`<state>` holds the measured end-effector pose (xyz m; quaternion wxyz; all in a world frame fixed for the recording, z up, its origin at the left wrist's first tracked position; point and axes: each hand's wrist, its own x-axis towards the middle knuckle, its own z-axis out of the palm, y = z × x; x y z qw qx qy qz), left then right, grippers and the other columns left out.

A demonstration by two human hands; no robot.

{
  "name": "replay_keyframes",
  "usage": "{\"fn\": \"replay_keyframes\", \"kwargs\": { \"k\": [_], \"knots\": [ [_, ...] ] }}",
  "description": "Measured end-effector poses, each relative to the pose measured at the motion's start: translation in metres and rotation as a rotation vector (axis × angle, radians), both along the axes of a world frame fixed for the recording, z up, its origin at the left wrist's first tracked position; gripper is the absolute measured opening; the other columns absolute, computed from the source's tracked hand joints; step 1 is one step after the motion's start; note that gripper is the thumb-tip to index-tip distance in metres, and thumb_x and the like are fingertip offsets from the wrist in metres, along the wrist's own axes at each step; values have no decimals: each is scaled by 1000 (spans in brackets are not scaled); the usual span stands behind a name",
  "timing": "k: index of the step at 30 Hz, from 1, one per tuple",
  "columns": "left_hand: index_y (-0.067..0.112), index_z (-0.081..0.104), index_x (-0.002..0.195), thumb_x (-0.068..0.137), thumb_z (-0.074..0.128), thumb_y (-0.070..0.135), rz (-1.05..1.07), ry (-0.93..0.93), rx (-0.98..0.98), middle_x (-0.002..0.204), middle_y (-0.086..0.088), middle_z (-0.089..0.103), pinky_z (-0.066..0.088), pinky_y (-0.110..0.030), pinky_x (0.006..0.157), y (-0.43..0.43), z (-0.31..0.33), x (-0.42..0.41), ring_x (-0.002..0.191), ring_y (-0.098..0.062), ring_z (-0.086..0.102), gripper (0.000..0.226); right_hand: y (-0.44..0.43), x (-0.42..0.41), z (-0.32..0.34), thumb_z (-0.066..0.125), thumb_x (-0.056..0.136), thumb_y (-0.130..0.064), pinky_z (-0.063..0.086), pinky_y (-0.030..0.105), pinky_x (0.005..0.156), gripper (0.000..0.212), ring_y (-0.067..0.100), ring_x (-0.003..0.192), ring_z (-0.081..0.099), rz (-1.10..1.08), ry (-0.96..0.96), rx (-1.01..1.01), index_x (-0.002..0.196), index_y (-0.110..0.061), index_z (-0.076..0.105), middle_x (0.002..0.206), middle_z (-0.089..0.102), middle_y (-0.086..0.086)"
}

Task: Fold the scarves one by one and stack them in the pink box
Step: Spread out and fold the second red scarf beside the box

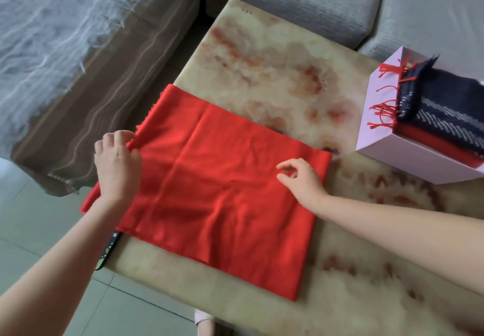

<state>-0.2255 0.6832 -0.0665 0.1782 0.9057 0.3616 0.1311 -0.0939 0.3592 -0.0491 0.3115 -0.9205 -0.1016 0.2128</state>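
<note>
Boxed: two scarves (445, 105) in pink box (419, 157), 2 o'clock.
Pending: red scarf (222, 178) (partly folded).
Hands: left hand (117, 162) pinches its edge; right hand (301, 176) relaxed, empty.

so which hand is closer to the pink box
Right. The right hand is over the right end of the red scarf, just left of the pink box; the left hand is at the scarf's far left edge.

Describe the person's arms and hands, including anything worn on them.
The left forearm and right forearm are bare up to the frame's edge: no sleeves show. The left hand and right hand wear no gloves, and no ring, watch or bracelet shows on the wrists or the fingers in view.
</note>
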Motion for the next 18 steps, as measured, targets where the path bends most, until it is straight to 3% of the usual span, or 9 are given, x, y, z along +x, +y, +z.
{"fn": "replay_keyframes", "kwargs": {
  "k": [2,4,6,11,15,18],
  "knots": [
    [14,63,99,79,53,20,-179,-21,-8,98,-15,58,42,-45,82,-38,4,-6,92,-37,51,23,-23,16,-2,73,76,-4,42,28,84,22,8,69,48,-108,-59,-48,97,-9,68,94,50,5],
    [20,66,87,79,51,32,-378,-8,-103,87,-5,62,45,-40,72,-90,6,-17,82,-32,55,21,-45,31,-1,75,75,-4,40,31,95,28,23,89,55,-226,-67,-73,102,-6,66,102,49,10],
    [24,66,81,80,51,38,-540,5,-182,82,2,62,47,-37,66,-144,5,-29,76,-27,56,21,-61,44,1,76,75,-8,38,28,93,37,25,102,55,-345,-15,-97,109,-5,62,112,51,14],
    [29,57,83,70,58,57,-804,69,-194,83,10,54,36,-30,66,-258,4,-58,77,-17,52,30,-88,66,-7,81,72,-22,45,36,91,65,19,94,52,-556,225,-37,126,-2,51,106,57,11],
    [28,51,81,59,56,65,-742,181,-180,79,10,50,30,-30,65,-307,0,-77,73,-16,48,43,-88,69,-3,78,77,-17,41,22,57,54,19,74,54,-580,324,59,122,0,55,91,59,11],
    [26,53,80,58,58,57,-650,236,-192,79,8,49,31,-30,64,-324,-6,-83,72,-18,48,38,-85,68,-5,77,78,-17,33,18,45,45,11,57,45,-583,348,86,116,-2,59,80,59,7]
  ]
}}
